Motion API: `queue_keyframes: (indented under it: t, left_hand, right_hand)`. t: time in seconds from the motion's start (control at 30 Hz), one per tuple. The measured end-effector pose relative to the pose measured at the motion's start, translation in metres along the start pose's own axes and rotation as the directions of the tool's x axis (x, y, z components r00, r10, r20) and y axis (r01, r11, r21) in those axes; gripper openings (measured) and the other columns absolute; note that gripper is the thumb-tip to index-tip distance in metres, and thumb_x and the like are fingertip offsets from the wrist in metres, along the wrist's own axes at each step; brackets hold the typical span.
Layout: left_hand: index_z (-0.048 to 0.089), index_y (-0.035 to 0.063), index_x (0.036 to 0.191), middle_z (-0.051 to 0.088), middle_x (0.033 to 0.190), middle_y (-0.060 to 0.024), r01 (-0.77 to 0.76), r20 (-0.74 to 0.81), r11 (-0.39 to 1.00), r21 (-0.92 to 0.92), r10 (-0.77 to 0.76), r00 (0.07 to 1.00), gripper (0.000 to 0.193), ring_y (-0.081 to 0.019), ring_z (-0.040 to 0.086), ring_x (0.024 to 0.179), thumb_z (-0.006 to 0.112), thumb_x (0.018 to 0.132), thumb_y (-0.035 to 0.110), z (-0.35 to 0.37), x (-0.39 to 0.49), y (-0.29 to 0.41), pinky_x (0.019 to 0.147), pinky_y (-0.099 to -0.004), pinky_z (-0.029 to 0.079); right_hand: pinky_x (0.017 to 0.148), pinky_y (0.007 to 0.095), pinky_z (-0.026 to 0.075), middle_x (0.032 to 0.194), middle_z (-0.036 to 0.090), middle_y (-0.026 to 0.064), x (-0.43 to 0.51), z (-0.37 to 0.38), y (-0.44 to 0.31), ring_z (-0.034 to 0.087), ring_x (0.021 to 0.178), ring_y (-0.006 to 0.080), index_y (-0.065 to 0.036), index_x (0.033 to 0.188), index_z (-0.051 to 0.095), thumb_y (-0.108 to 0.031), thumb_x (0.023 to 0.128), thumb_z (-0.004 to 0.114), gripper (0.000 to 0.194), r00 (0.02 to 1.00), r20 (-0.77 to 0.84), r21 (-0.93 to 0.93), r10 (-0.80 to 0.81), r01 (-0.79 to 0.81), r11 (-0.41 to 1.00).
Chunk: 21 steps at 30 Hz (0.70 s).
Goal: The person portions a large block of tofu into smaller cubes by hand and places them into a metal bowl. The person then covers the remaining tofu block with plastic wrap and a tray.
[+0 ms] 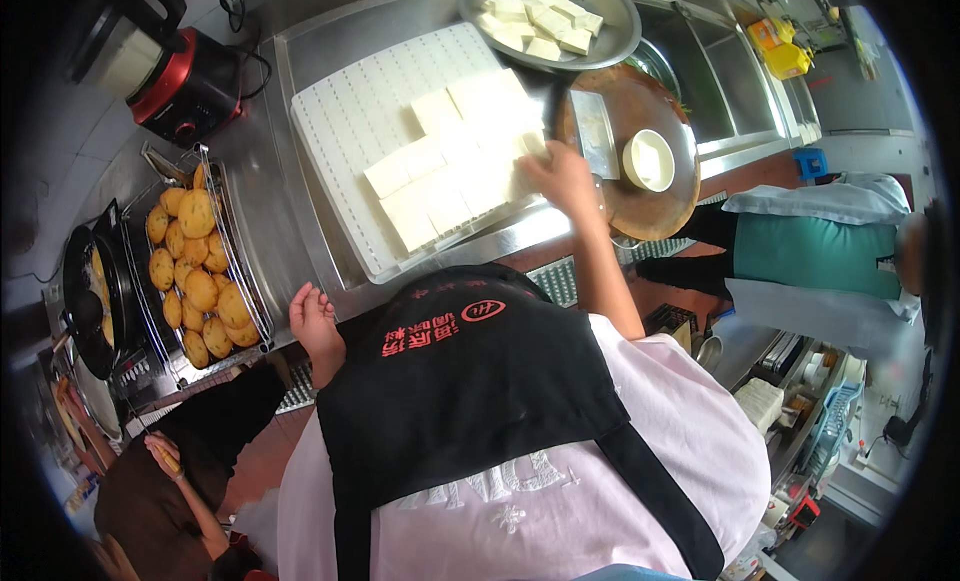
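Note:
A white perforated plastic tray (352, 93) rests on the steel counter in front of me, with several pale tofu blocks (409, 172) grouped on it. My right hand (562, 179) is at the tray's right side, its fingers around a small tofu piece (532, 142) at the edge of the group. Glare washes out part of the tofu there. My left hand (311, 322) hangs beside the counter's front edge, fingers loosely bent and holding nothing. Beyond the tray, a steel bowl (626, 37) holds cut tofu pieces (551, 18).
On a round wooden chopping board (660, 213) lie a cleaver (595, 130) and a white bowl (649, 161). Left are a wire basket of fried cakes (199, 288), a blender (184, 85) and a black wok (82, 303). One person (817, 236) stands right, another (165, 461) lower left.

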<state>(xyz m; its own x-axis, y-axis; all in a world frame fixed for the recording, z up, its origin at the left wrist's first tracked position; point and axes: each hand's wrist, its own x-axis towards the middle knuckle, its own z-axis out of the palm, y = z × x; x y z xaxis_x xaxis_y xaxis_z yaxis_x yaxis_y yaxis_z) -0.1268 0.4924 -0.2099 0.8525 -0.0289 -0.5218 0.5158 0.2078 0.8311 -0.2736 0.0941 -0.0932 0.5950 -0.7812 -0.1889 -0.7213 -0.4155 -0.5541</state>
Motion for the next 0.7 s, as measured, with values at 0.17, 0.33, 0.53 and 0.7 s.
queue_keyframes:
  t: [0.17,0.33,0.53,0.7]
  left_hand:
    - [0.060,0.0066,0.111,0.060,0.092,0.0003,0.011,0.001,1.000,-0.010,-0.011,1.000,0.020,-0.0080,0.055,0.080,0.061,0.092,0.007,0.000,0.009,0.002,0.069,-0.0215,0.045]
    - [0.061,0.0072,0.111,0.060,0.091,0.0006,-0.019,-0.028,0.998,-0.055,0.017,0.999,0.020,-0.0080,0.055,0.078,0.061,0.091,0.006,0.006,0.016,0.003,0.068,-0.0214,0.045]
    - [0.062,0.0092,0.111,0.061,0.092,0.0010,-0.003,-0.124,1.000,-0.029,-0.001,0.992,0.020,-0.0074,0.056,0.078,0.061,0.091,0.007,0.012,0.010,-0.002,0.067,-0.0204,0.044]
    - [0.060,0.0089,0.113,0.061,0.093,-0.0007,-0.001,-0.196,0.997,-0.078,-0.015,0.980,0.020,-0.0082,0.056,0.078,0.059,0.092,0.009,0.014,-0.002,-0.013,0.067,-0.0211,0.045]
  right_hand:
    - [0.074,0.0366,0.050,0.090,0.068,0.0225,0.015,-0.013,-0.003,0.066,0.083,0.0289,0.008,0.100,0.063,-0.038,0.066,0.085,0.061,0.999,0.013,0.093,0.030,-0.031,0.995]
    - [0.068,0.0339,0.049,0.086,0.065,0.0122,0.024,-0.016,0.005,0.061,0.077,0.0216,0.003,0.096,0.061,-0.024,0.061,0.090,0.053,0.999,0.032,0.191,0.002,-0.008,0.982]
    - [0.069,0.0278,0.052,0.089,0.066,0.0081,0.045,-0.024,0.038,0.064,0.075,0.0159,-0.003,0.093,0.059,-0.005,0.067,0.085,0.036,0.931,0.343,0.726,0.125,-0.347,0.594]
    - [0.080,0.0321,0.057,0.101,0.068,0.0101,0.091,-0.077,0.059,0.068,0.087,0.0189,0.001,0.112,0.061,0.002,0.078,0.074,0.037,0.923,0.384,0.774,0.021,-0.334,0.537]
